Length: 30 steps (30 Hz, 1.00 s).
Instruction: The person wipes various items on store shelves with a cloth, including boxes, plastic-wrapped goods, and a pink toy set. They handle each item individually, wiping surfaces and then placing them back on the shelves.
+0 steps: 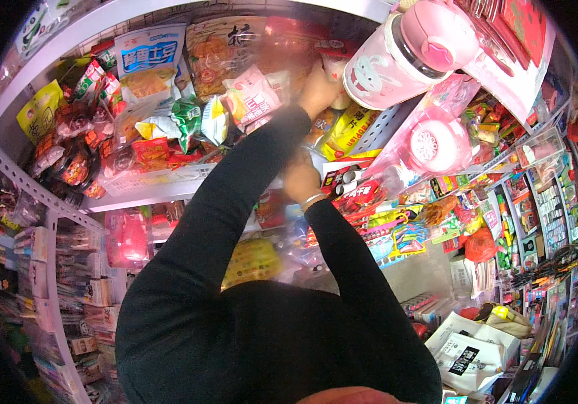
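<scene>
My left hand (320, 92) reaches across the shelf, blurred, beside a pale package with small red marks (336, 68). Whether its fingers grip that package is unclear. Lower down, my right hand (302, 181), with a pale band at the wrist, is next to a clear plastic wrapper (315, 157); its fingertips are blurred. A yellow snack bag (345, 132) lies to the right of both hands. Left of my left hand sits a pink snack packet (251, 98). Behind it stands a large noodle-like food pack (220, 53).
A pink bottle with a rabbit picture (382, 65) stands close by my left hand. The metal shelf's front edge (152, 194) runs below the snacks. Red packets (354, 197) lie beside my right wrist. White parcels (470, 356) are at lower right.
</scene>
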### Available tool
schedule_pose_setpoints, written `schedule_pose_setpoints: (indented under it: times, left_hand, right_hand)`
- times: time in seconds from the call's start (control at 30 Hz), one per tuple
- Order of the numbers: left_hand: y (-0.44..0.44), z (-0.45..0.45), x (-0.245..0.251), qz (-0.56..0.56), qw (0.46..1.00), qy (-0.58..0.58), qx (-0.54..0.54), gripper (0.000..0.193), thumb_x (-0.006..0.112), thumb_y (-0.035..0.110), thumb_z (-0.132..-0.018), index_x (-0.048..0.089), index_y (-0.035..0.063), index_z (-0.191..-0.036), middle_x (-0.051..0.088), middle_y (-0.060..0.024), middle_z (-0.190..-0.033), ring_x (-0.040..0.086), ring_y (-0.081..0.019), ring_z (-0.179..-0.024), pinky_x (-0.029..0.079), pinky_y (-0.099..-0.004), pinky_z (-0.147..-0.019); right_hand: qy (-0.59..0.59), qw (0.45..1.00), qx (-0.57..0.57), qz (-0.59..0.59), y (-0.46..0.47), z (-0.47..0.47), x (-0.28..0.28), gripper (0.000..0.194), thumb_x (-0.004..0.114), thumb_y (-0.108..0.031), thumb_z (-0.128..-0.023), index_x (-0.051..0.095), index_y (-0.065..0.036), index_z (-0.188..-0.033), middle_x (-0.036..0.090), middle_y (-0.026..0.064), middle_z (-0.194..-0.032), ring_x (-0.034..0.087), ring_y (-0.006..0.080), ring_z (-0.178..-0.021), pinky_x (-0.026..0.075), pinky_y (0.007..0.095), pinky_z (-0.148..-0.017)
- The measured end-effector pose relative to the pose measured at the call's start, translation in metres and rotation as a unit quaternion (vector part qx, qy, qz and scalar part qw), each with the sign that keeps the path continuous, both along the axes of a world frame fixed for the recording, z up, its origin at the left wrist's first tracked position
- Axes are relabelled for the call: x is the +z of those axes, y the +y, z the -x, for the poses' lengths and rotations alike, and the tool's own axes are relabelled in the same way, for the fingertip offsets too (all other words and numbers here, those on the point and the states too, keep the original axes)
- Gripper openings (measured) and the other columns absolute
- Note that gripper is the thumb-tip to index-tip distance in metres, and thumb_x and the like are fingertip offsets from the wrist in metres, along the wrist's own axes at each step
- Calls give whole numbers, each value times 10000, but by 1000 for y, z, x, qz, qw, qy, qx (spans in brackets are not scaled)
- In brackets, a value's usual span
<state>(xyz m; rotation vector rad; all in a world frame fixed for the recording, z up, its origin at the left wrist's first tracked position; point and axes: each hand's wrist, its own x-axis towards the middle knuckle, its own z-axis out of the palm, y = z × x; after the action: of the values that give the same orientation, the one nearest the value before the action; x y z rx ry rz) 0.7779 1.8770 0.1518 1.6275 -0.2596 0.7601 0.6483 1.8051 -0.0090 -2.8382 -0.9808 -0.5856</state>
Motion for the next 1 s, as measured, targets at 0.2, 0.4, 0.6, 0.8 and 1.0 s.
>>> schedule_pose_setpoints:
  times: [0.2, 0.4, 0.6, 0.8, 1.0]
  left_hand:
    - [-4, -117, -48, -160, 985, -42, 49, 627, 539, 566, -896, 644, 12, -1170, 658, -280, -1095, 638, -438, -1019, 502, -492, -874]
    - [18, -143, -72, -332, 941, -39, -43, 646, 425, 607, -946, 709, 31, -1021, 683, -238, -937, 689, -367, -855, 536, -479, -765]
    - [52, -80, -42, -369, 929, 7, -11, 719, 412, 635, -951, 723, -6, -851, 676, -156, -670, 708, -280, -673, 553, -418, -697]
    - [44, 4, -10, -266, 921, 252, -136, 372, 429, 332, -1042, 627, 139, -1291, 699, -135, -837, 665, -187, -630, 545, -387, -652]
    - [12, 43, -14, -194, 931, 279, -136, 588, 738, 425, -810, 674, -92, -1081, 715, -170, -906, 700, -271, -854, 562, -402, -720]
  right_hand:
    - [21, 997, -1, -78, -1, 10, 12, 498, 493, -193, -879, 531, 47, -1314, 394, 280, -1464, 380, 427, -1347, 256, 488, -1150]
    - [-46, 998, -15, -25, 3, -8, -5, 477, 505, -172, -864, 538, 63, -1278, 473, 307, -1350, 443, 454, -1262, 329, 512, -1095]
    - [9, 997, -74, -9, 11, -26, -8, 471, 525, -225, -875, 540, -2, -1289, 541, 234, -1292, 487, 422, -1226, 370, 493, -1065]
    - [57, 992, -59, 97, 8, 5, 15, 742, 716, -370, -752, 501, 84, -1298, 486, 300, -1357, 459, 443, -1275, 341, 493, -1098]
    - [-27, 999, -16, -19, 0, 43, 16, 855, 728, -413, -768, 437, 168, -1322, 378, 417, -1400, 399, 497, -1318, 338, 510, -1107]
